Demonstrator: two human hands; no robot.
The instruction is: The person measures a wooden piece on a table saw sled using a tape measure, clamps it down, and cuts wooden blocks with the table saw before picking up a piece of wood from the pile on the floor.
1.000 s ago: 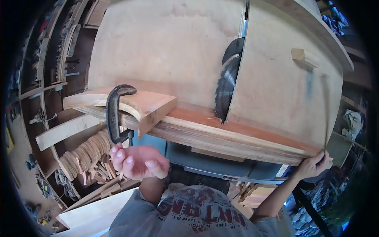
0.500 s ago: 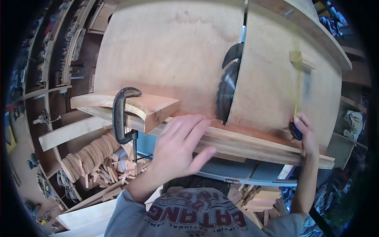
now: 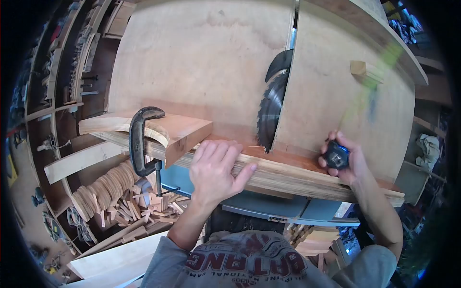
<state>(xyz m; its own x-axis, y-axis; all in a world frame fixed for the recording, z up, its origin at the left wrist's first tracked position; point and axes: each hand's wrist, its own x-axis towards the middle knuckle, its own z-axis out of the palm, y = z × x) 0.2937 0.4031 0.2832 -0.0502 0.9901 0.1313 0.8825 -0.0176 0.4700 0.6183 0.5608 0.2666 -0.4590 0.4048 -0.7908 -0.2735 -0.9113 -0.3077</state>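
Note:
My right hand (image 3: 354,161) is closed around a dark tape measure (image 3: 336,157) above the right part of a thick wooden board (image 3: 278,173). The tape's yellow blade (image 3: 372,79) runs out toward the upper right, smeared by motion. My left hand (image 3: 213,165) grips the same board at its middle, fingers curled over the top and thumb along the front. Just left of that hand, a black C-clamp (image 3: 138,139) fastens a curved wooden block (image 3: 185,129) to the board. A circular saw blade (image 3: 272,110) rises through the slot beyond the board; I cannot tell whether it turns.
A plywood panel (image 3: 201,57) spreads around the blade. A small wood block (image 3: 357,68) sits on its right side. Below left are curved wooden pieces (image 3: 103,187) in a row and a heap of offcuts (image 3: 139,206). Shelves (image 3: 53,77) line the left.
My right hand has moved left with the tape measure and turned it, and the blade now blurs. My left hand's fingers have curled more over the board. The view has shifted slightly.

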